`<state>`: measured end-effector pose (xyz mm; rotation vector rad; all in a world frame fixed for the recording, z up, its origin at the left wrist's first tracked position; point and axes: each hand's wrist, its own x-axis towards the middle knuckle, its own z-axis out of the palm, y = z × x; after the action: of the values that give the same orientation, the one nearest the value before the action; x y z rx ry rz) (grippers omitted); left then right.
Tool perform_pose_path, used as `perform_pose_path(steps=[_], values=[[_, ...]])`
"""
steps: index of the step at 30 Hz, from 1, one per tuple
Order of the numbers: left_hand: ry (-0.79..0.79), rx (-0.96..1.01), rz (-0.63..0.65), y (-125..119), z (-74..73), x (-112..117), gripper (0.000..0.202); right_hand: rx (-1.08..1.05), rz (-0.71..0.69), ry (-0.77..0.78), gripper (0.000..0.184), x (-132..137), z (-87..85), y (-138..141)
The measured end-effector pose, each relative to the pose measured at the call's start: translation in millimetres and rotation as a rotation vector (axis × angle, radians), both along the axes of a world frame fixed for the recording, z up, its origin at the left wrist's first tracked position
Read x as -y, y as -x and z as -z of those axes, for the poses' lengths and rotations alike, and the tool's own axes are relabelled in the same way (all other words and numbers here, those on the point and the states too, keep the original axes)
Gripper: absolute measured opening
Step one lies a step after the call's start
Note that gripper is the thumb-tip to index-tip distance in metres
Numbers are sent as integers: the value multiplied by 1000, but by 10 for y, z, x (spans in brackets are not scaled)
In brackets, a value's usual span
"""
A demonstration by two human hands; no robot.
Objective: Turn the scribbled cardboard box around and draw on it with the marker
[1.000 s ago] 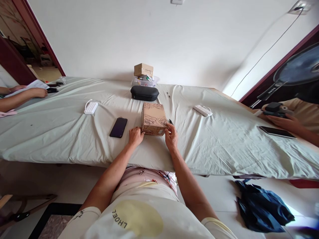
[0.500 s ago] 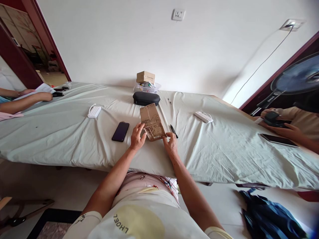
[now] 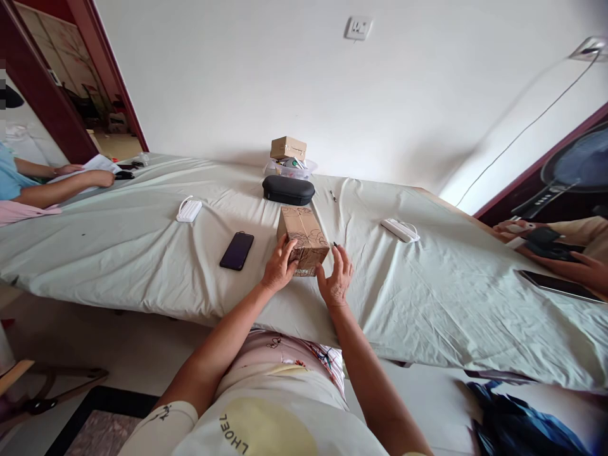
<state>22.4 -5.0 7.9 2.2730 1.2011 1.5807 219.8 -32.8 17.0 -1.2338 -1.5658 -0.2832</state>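
A small brown cardboard box (image 3: 303, 236) with line drawings and tape on it rests on the cloth-covered table (image 3: 142, 253) straight ahead of me. My left hand (image 3: 279, 268) grips the box's near left corner, fingers curled against its side. My right hand (image 3: 336, 282) is just off the box's near right corner with its fingers spread and nothing in it. A black pen (image 3: 335, 244) peeks out behind the right hand's fingertips.
A dark phone (image 3: 237, 250) lies left of the box. Behind it are a black case (image 3: 288, 189), a clear tub with a second carton (image 3: 287, 148), and white power strips (image 3: 189, 209) (image 3: 399, 230). Other people's arms rest at the far left (image 3: 66, 187) and right (image 3: 565, 263).
The box was tipped up onto its edge, showing its taped underside, and now lies flat again. My right hand has come off it and opened. The view shifted slightly right.
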Motion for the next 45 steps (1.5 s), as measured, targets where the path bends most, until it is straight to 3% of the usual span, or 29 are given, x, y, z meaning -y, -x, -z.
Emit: perform_pose_path(steps=[4,8,13,20,26,32,38,45], values=[[-15,-3,37,-37,-10,8,55,237,-90,15,45,88,-45,154],[-36,3,49,-30,-8,12,52,362,-52,-1,48,58,-15,207],[-7,23,85,5,16,-12,54,230,42,-110,51,-46,18,32],[14,82,126,47,112,-101,57,54,-228,-141,52,-14,42,-7],[-77,54,-92,160,37,-40,69,114,-337,-190,51,58,-33,206],[-147,-96,-183,4,-83,101,98,74,-330,-201,47,61,-35,258],[-75,-128,-272,-94,-119,156,114,93,-321,-156,49,51,-6,278],[39,-153,-400,-204,-144,193,109,132,-271,-155,54,36,-17,373]])
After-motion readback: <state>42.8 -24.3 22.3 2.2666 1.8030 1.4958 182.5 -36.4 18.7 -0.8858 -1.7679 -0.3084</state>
